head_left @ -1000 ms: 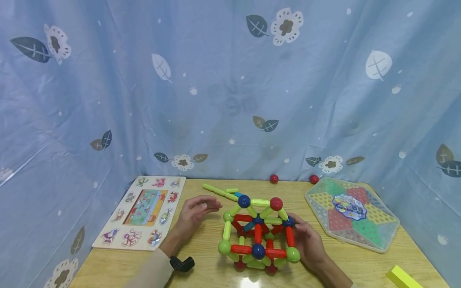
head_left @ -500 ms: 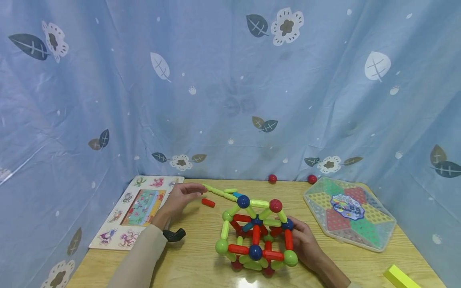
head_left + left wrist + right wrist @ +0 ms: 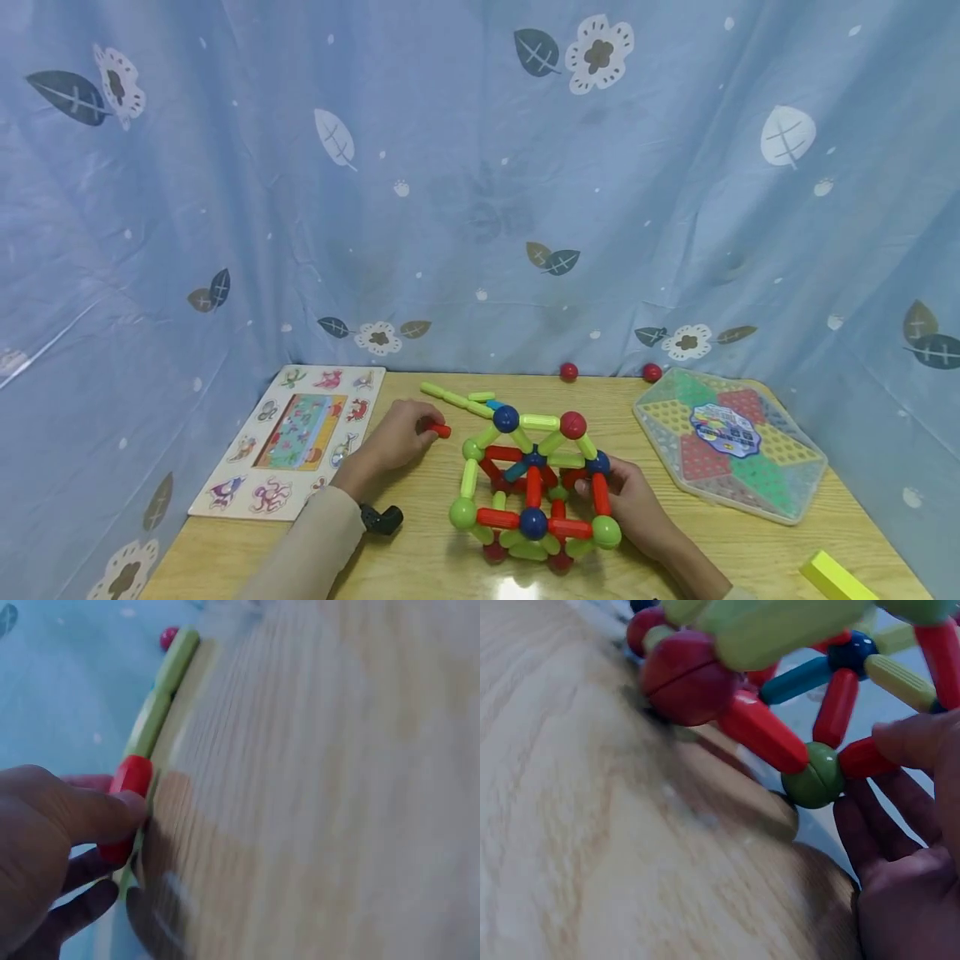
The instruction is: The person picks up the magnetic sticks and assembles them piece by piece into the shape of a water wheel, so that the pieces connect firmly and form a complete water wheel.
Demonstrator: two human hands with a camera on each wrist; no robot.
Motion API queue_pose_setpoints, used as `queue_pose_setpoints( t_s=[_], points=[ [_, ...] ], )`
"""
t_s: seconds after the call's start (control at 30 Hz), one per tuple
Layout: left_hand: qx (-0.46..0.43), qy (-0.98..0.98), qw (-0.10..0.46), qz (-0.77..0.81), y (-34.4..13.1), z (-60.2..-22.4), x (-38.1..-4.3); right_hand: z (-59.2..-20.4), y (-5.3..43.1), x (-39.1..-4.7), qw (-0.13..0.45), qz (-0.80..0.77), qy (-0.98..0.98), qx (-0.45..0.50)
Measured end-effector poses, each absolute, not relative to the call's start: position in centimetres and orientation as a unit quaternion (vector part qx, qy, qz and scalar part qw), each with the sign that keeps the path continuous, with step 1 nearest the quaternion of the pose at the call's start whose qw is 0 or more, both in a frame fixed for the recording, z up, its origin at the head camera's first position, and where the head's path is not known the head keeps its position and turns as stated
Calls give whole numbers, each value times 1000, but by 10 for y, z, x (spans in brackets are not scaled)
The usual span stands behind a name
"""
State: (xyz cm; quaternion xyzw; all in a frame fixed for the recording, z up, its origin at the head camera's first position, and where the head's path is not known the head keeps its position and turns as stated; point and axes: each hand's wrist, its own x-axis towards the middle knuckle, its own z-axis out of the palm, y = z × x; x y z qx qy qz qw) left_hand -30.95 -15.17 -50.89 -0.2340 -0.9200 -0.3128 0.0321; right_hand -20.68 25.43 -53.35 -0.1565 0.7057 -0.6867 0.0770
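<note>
My left hand pinches a short red magnetic rod between thumb and fingers, low over the table left of the structure. At the middle front stands a magnetic ball-and-rod structure, a cage of red, lime and blue rods joined by red, blue and green balls. Its right side is gripped by my right hand. In the right wrist view, the thumb lies on a red rod that meets a green ball, with the other fingers behind it.
Behind the structure lie lime rods and a blue one. Two red balls, one of them the left ball, sit by the curtain. An animal puzzle board is at left; a checkers board and yellow block are at right.
My left hand reached left, away from the structure, then came down on the red rod lying on the table and took hold of it. The right hand stays at the structure's right side.
</note>
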Motion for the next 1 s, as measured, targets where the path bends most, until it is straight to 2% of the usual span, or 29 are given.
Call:
queue_pose_setpoints(
  t_s=[0.27, 0.47, 0.67, 0.83, 1.0],
  points=[
    [-144, -807, -15, -572, -148, -492, -265, -529, 250, -208, 56, -643, 751, -140],
    [-184, -722, -18, -667, -135, -456, -228, -527, 252, -208, 65, -644, 752, -124],
    [-275, -692, -46, -667, -94, -425, -199, -525, 252, -209, 70, -639, 756, -123],
    [-320, -717, -76, -614, -56, -416, -185, -526, 251, -210, 74, -639, 754, -132],
    [-373, -759, -57, -531, -25, -416, -179, -527, 251, -210, 71, -635, 758, -131]
  ],
)
